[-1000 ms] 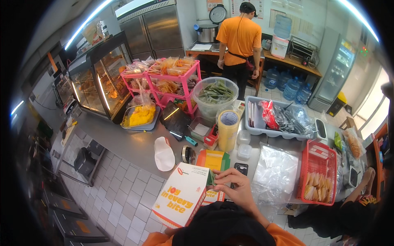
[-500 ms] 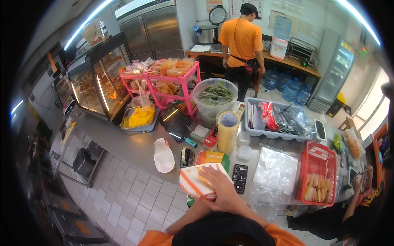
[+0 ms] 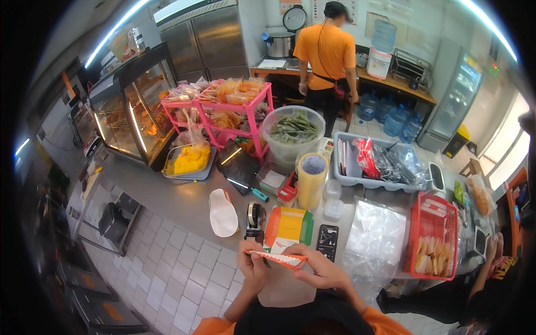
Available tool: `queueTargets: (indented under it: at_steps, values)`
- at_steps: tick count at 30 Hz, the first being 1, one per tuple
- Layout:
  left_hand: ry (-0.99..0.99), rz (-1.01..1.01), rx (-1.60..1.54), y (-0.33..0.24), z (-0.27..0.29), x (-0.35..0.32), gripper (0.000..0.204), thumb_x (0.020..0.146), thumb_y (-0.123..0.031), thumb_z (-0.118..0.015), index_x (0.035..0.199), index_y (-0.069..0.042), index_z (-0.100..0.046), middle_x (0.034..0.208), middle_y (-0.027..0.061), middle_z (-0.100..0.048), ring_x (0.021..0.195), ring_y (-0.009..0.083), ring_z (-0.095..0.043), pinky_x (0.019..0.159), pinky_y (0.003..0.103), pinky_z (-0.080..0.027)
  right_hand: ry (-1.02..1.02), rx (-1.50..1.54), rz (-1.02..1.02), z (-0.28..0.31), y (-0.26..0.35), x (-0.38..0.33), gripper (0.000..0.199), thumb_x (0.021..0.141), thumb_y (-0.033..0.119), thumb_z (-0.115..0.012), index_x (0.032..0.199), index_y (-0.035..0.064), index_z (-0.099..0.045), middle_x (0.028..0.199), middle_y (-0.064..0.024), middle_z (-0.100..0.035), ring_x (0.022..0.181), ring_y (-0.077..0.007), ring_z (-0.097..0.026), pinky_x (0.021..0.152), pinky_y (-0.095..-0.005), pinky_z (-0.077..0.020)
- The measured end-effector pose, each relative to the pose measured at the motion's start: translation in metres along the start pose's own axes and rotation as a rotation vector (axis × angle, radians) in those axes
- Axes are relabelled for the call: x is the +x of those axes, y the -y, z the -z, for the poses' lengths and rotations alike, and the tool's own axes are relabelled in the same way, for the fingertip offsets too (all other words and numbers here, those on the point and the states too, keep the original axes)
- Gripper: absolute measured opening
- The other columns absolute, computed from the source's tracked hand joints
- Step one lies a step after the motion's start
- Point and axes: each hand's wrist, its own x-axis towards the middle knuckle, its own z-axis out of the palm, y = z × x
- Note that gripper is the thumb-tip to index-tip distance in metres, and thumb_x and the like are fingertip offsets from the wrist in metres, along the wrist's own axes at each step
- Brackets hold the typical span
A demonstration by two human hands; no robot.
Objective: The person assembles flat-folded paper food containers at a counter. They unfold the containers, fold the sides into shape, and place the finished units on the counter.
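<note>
A white paper food carton [image 3: 282, 258] with an orange zigzag edge is held close to my body, its patterned edge turned up and a plain panel hanging below. My left hand [image 3: 254, 267] pinches its left end. At the other end, my right hand [image 3: 325, 271] grips it between thumb and fingers. Just beyond lies an open yellow, green and orange cardboard box [image 3: 290, 223] on the steel counter. A white paper food sleeve [image 3: 223, 213] rests to its left, with a tape dispenser [image 3: 255, 218] between them. A phone [image 3: 327, 242] lies on the right.
Farther back stand a tall tape-wrapped cup stack [image 3: 311, 184], a clear tub of green packets [image 3: 293, 133] and a pink rack [image 3: 237, 106]. On the right are plastic bags [image 3: 373, 231], a red basket [image 3: 432, 209] and a blue-grey bin [image 3: 349, 178]. A person [image 3: 326, 53] stands behind the counter.
The carton has been tipped from showing its broad face to nearly edge-on and drawn nearer. My hands have parted to its two ends, uncovering the yellow and green box.
</note>
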Motion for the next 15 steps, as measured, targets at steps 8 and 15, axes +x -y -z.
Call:
queueTargets:
  at_steps: [8,15]
  values:
    - [0.268,0.146,0.083,-0.013,0.037,0.023,0.042,0.097,-0.043,-0.046,0.094,-0.001,-0.054,0.083,0.0043,-0.054,0.077,0.0109,-0.050,0.071,0.025,-0.040,-0.355,-0.573,0.108,-0.036,-0.021,0.011,0.016,0.078,0.008,-0.067,0.095,0.0065,-0.069,0.077,-0.0089,-0.068,0.068,-0.0277,-0.066,0.059,-0.0344,-0.0512]
    - [0.245,0.364,0.230,0.014,0.053,0.002,0.032,0.099,-0.028,-0.045,0.088,0.001,-0.055,0.083,0.0046,-0.049,0.081,0.0122,-0.048,0.076,0.026,-0.039,-0.520,0.276,-0.415,-0.055,-0.038,0.016,0.019,0.092,0.019,-0.059,0.094,0.0011,-0.066,0.074,0.0024,-0.060,0.067,-0.0051,-0.050,0.063,-0.0224,-0.0430]
